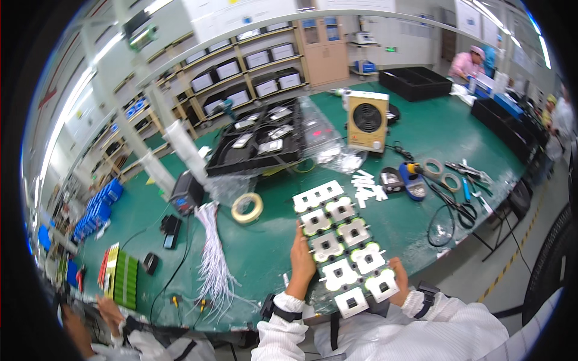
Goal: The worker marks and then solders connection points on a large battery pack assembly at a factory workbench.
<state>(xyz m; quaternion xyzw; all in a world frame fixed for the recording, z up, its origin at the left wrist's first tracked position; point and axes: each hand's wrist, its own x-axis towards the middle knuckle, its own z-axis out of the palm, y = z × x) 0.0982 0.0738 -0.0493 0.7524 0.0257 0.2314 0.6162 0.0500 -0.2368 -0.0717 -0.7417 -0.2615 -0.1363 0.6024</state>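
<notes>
A long battery pack [344, 245] lies tilted in front of me at the table's near edge. Pale plates with square openings cover its top in two rows, and bright green cell rims show between them. My left hand [302, 262] is closed on its left side, with the fingertips partly hidden behind it. At the near right corner my right hand [398, 281] grips the pack's edge, the thumb upward and the other fingers mostly out of sight. Just beyond the pack lie loose white strips [366, 188], and a roll of cream tape [247, 207] is to its left.
Left of the pack lies a bundle of white wires [214, 259]. A beige fan unit [368, 122] and black divided tray [259, 141] stand farther back. Scissors [460, 210] and a soldering iron stand [413, 182] are right. A co-worker's hands [109, 314] are lower left, near green cells [125, 280].
</notes>
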